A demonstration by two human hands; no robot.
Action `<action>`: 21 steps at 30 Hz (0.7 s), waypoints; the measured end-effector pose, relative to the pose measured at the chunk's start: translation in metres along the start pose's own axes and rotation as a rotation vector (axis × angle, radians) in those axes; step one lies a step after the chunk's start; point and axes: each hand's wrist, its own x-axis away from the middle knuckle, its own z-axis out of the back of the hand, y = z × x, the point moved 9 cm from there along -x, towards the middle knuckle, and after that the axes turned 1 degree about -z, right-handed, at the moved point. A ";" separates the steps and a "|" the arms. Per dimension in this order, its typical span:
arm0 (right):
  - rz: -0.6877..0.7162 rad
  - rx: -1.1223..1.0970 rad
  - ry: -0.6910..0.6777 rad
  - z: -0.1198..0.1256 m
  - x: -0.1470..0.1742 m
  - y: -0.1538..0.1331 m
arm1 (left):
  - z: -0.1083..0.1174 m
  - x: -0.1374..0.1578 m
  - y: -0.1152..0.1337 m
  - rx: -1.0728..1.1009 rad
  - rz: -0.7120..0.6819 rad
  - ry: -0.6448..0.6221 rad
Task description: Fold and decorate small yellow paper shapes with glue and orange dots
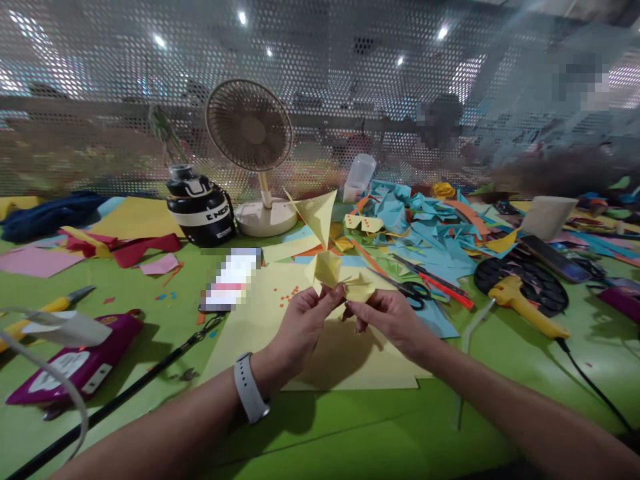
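Between my two hands is a folded yellow paper piece [326, 268], with a tall pointed flap rising at its upper left and creased folds at the right. My left hand [307, 320] pinches its lower middle between thumb and fingers. At the lower right edge, my right hand [390, 320] grips the same piece with thumb and fingertips. Both hands are above flat yellow paper sheets [360, 370], which lie on the green table. Small orange paper dots [286, 295] are scattered on the sheets left of my hands. Fingers partly hide the underside of the folded piece.
Scissors [415, 293] and a red pen [447, 291] lie right of my hands, before a heap of blue paper scraps [395, 207]. Farther right is a yellow glue gun [530, 307]. A phone [231, 280], black flask [200, 207] and fan [250, 127] stand left.
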 end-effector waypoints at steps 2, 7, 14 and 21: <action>0.010 -0.014 -0.001 0.000 -0.001 0.001 | 0.000 -0.001 -0.002 0.049 0.018 0.002; -0.020 -0.149 -0.080 -0.005 -0.001 0.005 | 0.002 -0.002 -0.009 0.104 0.096 0.013; -0.017 -0.260 -0.107 -0.007 0.000 0.013 | -0.002 -0.001 -0.011 0.073 0.130 -0.024; 0.077 -0.065 0.010 0.013 -0.001 0.005 | 0.006 -0.004 -0.003 0.092 0.057 0.045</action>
